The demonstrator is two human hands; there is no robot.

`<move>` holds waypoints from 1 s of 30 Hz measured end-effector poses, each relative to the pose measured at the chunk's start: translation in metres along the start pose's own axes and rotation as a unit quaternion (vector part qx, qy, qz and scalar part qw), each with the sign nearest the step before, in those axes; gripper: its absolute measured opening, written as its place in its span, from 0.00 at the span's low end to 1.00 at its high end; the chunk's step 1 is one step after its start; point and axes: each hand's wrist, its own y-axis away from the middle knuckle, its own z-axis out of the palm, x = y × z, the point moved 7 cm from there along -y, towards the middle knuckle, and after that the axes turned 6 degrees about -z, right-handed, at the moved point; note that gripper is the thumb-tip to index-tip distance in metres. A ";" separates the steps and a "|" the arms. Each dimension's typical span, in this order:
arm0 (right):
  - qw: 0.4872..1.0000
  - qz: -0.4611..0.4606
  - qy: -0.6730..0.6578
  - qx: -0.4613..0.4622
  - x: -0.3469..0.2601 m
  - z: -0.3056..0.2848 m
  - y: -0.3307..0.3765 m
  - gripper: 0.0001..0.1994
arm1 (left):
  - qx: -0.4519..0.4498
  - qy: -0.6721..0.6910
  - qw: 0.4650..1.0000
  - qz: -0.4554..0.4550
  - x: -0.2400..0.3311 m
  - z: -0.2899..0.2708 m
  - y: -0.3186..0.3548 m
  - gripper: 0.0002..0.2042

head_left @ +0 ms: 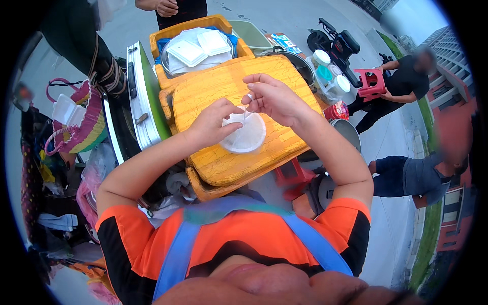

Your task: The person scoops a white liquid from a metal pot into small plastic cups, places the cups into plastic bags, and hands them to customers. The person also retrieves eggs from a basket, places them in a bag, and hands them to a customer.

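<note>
A round white bowl [243, 138] with a pale, translucent look sits on a yellow, crackled tabletop [203, 157] in front of me. My left hand [216, 121] reaches over the bowl's left rim, its thumb and forefinger apart. Above the far rim, my right hand [272, 100] pinches a thin, pale strand [245, 114] that hangs down toward the bowl. I cannot make out what the strand is.
Beyond the tabletop, white foam boxes [193, 51] lie on a round tray in a yellow crate [219, 21]. Lidded tubs [325, 76] stand right. A green-and-silver case [145, 96] and woven bag [84, 109] are left. One person carries a red stool [371, 84]; others stand nearby.
</note>
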 end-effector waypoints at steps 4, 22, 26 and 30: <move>0.994 -0.056 0.096 -0.005 -0.065 0.004 -0.043 0.17 | 0.126 -0.065 0.988 0.063 0.027 -0.048 0.026 0.16; 0.969 -0.236 0.022 -0.071 -0.148 0.003 -0.237 0.16 | 0.310 0.396 0.838 -0.211 -0.040 -0.021 0.046 0.23; 0.969 -0.205 -0.073 -0.112 -0.141 0.032 -0.168 0.17 | 0.329 0.403 0.827 -0.212 -0.084 -0.002 -0.055 0.42; 0.979 -0.099 -0.099 -0.151 -0.090 0.039 -0.117 0.16 | 0.540 0.472 0.693 -0.071 -0.082 -0.005 -0.048 0.42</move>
